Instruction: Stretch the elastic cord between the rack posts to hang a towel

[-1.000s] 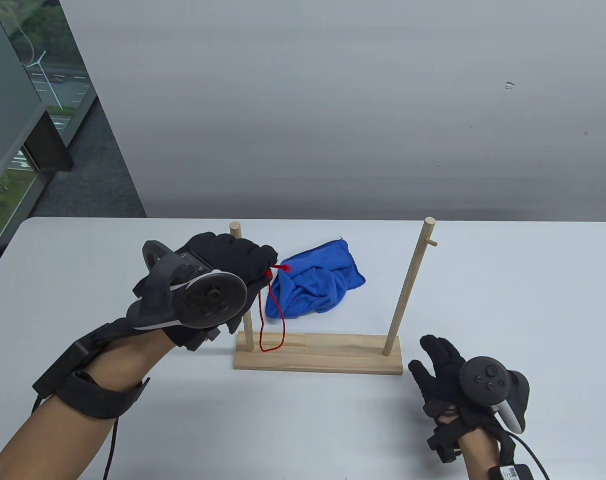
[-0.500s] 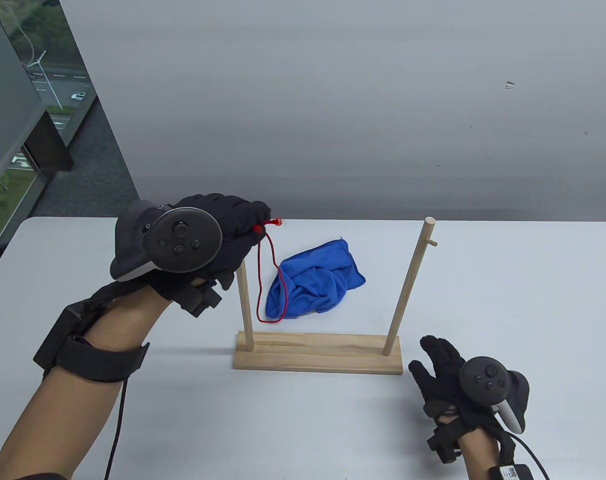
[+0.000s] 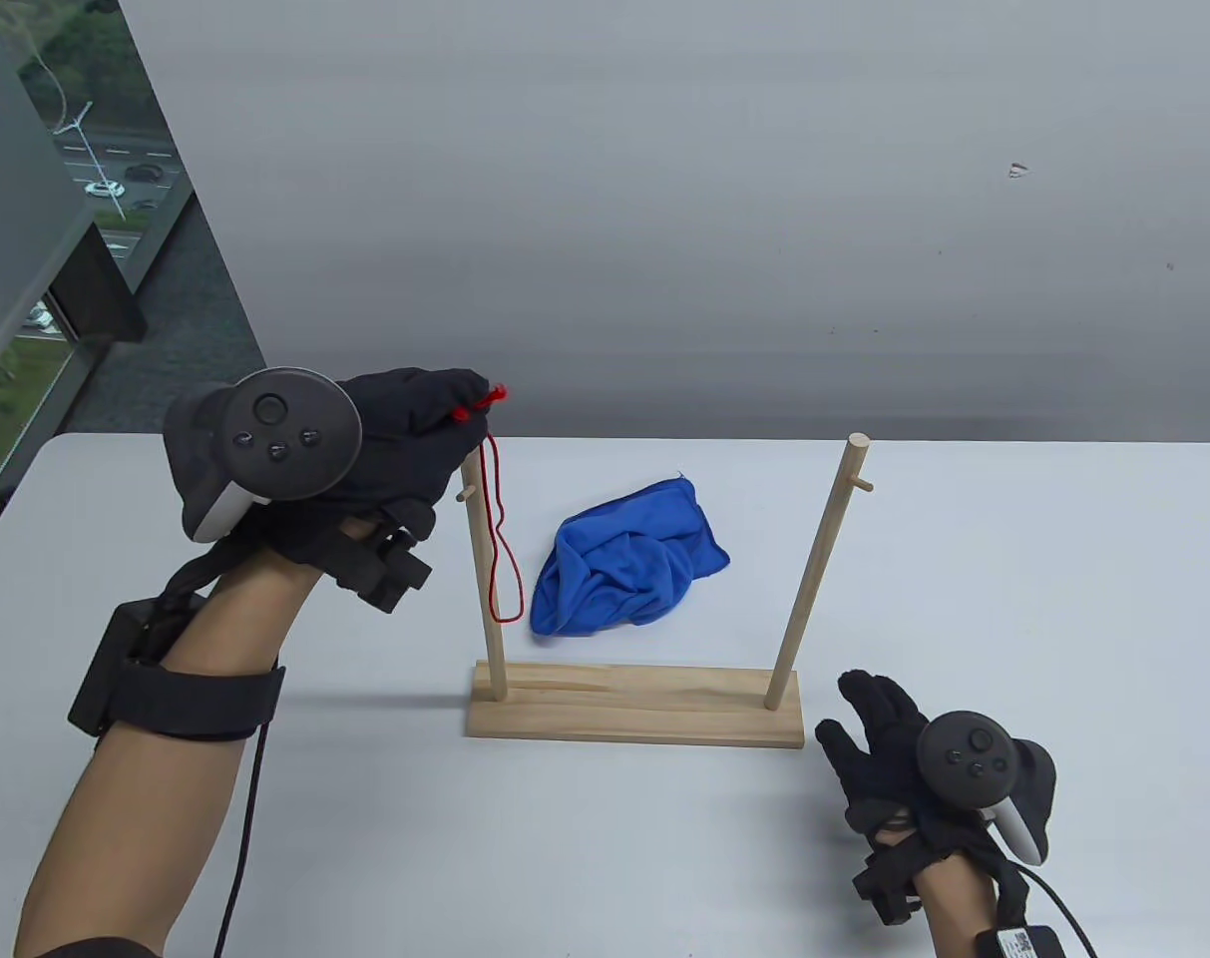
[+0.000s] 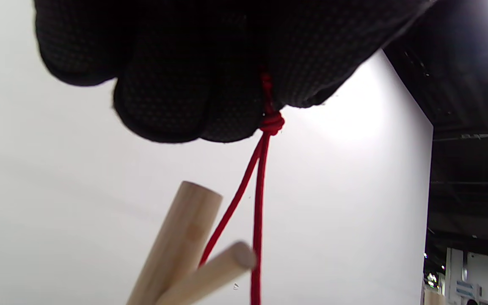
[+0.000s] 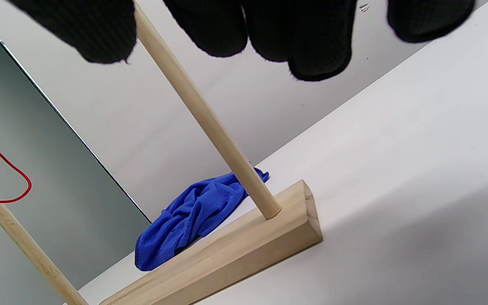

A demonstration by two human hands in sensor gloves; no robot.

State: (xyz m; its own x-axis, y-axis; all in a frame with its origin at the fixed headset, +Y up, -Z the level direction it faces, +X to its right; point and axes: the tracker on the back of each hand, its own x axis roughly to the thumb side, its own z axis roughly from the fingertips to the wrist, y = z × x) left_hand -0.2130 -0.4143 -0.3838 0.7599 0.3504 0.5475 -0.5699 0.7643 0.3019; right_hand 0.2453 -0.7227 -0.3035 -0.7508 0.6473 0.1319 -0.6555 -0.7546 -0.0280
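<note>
Above the left post [image 3: 485, 569], your left hand [image 3: 405, 439] pinches the knotted red cord [image 3: 500, 539]; your right hand [image 3: 879, 743] lies spread, no writing legible.

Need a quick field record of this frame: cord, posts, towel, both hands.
cord: red loop, knot end pinched by left hand, hanging slack beside left post, near its peg
hooked on peg: cannot tell
right post: bare, no cord
towel: blue, crumpled on table behind rack base
right hand: on table by base's right end, holds nothing
</note>
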